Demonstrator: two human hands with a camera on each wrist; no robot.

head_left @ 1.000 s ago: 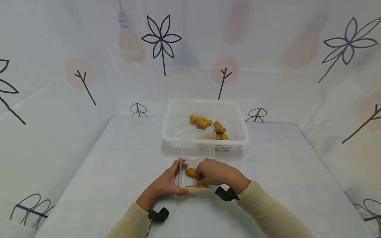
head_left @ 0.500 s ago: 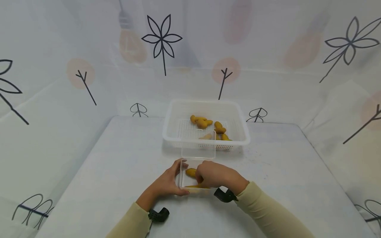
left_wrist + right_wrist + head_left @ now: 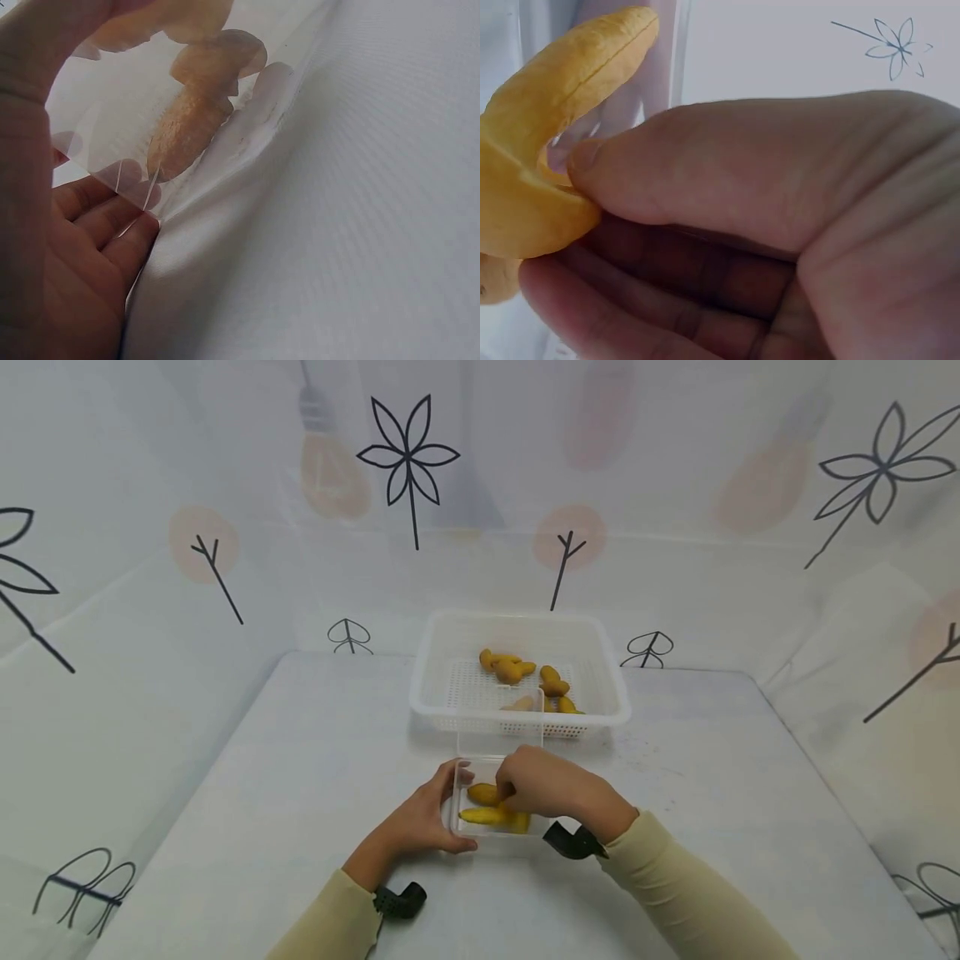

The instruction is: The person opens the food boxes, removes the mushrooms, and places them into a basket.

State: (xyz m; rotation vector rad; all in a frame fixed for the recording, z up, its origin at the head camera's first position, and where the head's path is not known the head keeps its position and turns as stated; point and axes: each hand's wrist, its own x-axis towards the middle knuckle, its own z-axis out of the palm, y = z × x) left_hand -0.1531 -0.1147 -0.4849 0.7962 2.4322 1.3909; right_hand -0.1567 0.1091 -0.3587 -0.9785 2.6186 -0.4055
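Note:
My left hand (image 3: 423, 814) holds the left end of a clear plastic box (image 3: 455, 802), thumb at the front and fingers at the back. In the left wrist view, brownish-yellow knobbly pieces (image 3: 191, 131) show through the box's clear wall. Between thumb and fingers, my right hand (image 3: 558, 789) pinches a yellow branched piece (image 3: 525, 187), which looks like a ginger root; in the head view this piece (image 3: 487, 816) is low over the box. Another yellow piece (image 3: 482, 793) lies inside, partly hidden by my right hand. The box's clear lid (image 3: 498, 739) stands raised at its back.
Behind the box, a white perforated basket (image 3: 517, 620) holds several yellow-brown pieces (image 3: 508, 672). The raised lid overlaps its front wall in the head view. A white cloth covers the table (image 3: 315, 727); a patterned curtain (image 3: 480, 568) hangs behind.
My right hand has lifted slightly, and the yellow branched piece has come up with it, now showing more in the box's front part. My left hand and the box have stayed put.

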